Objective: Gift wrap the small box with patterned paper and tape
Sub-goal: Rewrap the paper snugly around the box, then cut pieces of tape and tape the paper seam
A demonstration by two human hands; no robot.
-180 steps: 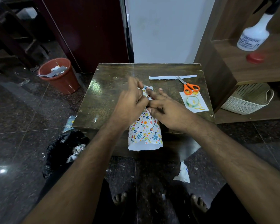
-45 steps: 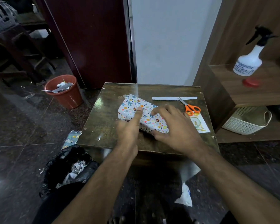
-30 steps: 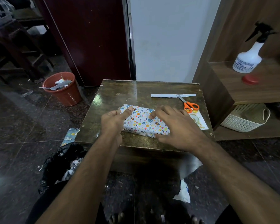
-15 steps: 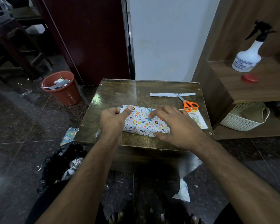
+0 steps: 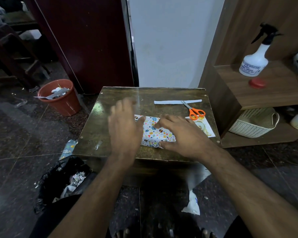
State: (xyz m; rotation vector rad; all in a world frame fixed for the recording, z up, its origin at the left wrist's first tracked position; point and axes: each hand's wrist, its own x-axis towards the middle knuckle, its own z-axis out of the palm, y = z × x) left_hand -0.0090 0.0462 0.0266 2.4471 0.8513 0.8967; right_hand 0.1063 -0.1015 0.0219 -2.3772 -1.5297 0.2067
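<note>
Wrapped box (image 5: 156,133) in patterned paper lies flat near the front of the small wooden table (image 5: 110,107). Right hand (image 5: 181,134) rests on its right half, fingers spread on top, thumb at the near edge. Left hand (image 5: 126,126) blurred, fingers straight and spread, holding nothing, above the box's left end. Orange scissors (image 5: 194,110) and white paper strip (image 5: 172,101) farther back right; tape roll (image 5: 202,125) on a card beside the right hand.

Wrapped box (image 5: 156,133) on table (image 5: 100,134) (scissors (image 5: 195,111) behind, to the right).
</note>
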